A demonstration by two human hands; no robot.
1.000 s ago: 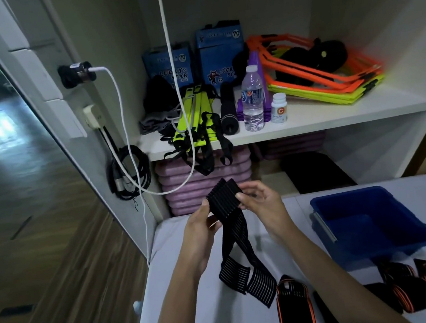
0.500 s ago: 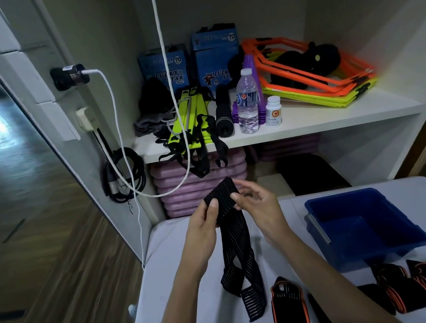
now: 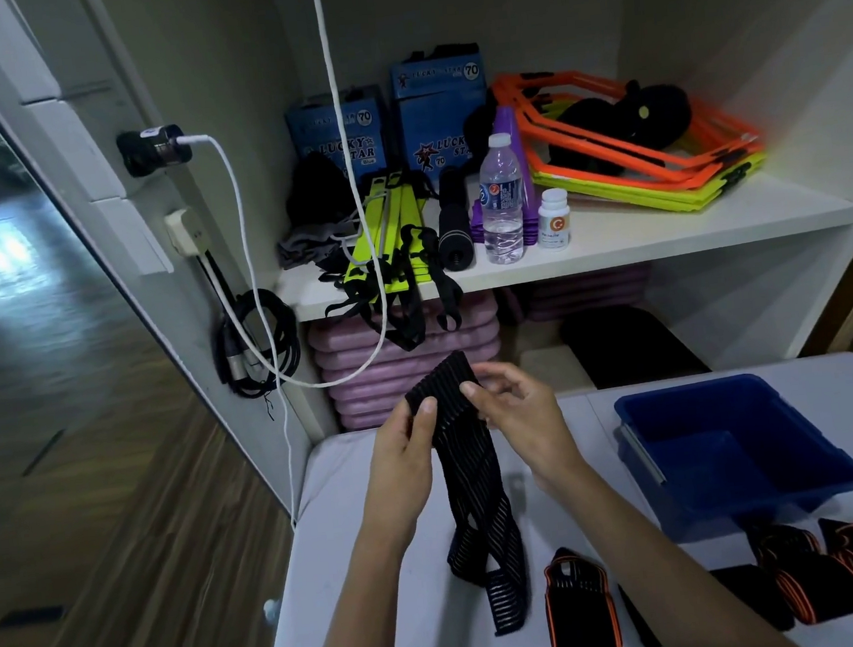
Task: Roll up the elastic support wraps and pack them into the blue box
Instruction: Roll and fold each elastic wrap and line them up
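Currently, head view — left hand (image 3: 405,459) and right hand (image 3: 517,411) both pinch the top of the black wrap (image 3: 471,474), held above the white table (image 3: 385,585) | tail hangs down onto the table | blue box (image 3: 735,456) to the right, open | orange-edged wraps (image 3: 580,604) near the front edge.

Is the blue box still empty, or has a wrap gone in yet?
Empty as far as shown: the blue box shows only bare floor; the near inside wall is hidden.
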